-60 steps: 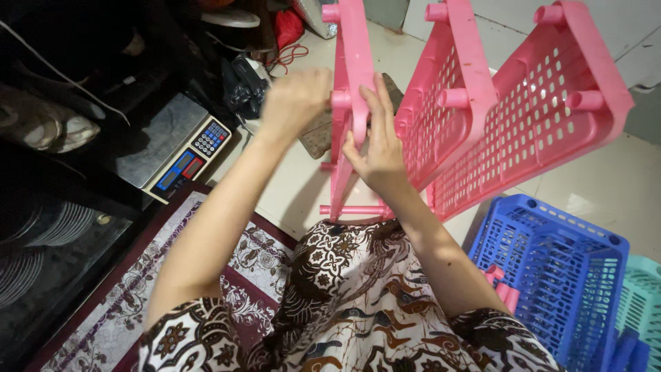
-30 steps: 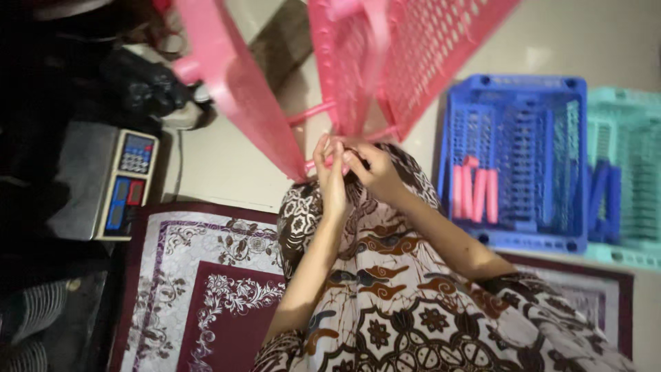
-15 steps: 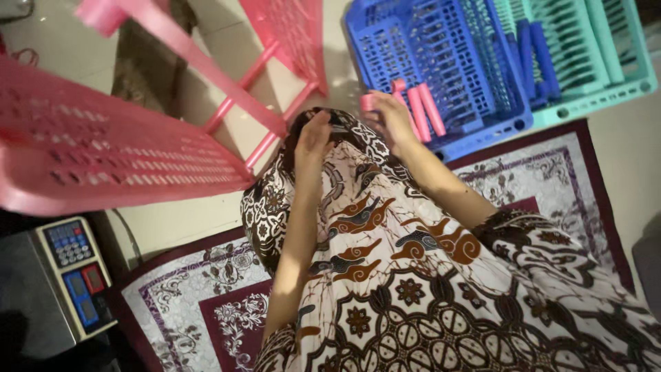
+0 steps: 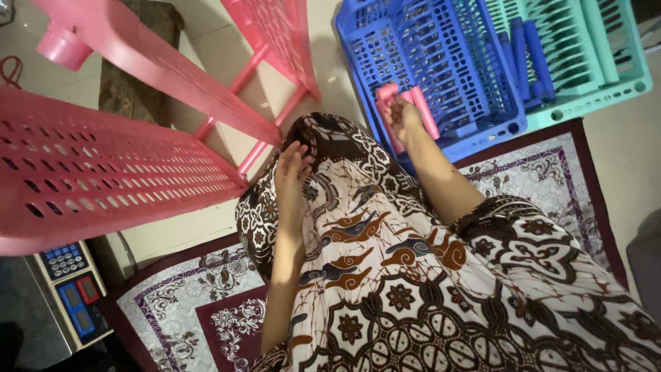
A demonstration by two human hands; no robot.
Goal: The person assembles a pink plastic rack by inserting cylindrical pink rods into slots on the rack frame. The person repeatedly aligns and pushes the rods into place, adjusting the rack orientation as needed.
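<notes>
Head view: right hand (image 4: 403, 114) reaching into blue basket (image 4: 441, 69), fingers closing around pink pegs (image 4: 413, 110) near its front edge, pegs lying lengthwise away from body. Left hand (image 4: 292, 169) resting loose on patterned skirt (image 4: 385, 275), beside pink rack (image 4: 124, 165).

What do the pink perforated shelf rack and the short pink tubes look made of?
Pink perforated shelf rack: apparently moulded plastic, uniform pink, even punched slots, slight sheen. Short pink tubes under the right hand in the blue slotted basket: likely the same smooth plastic.
</notes>
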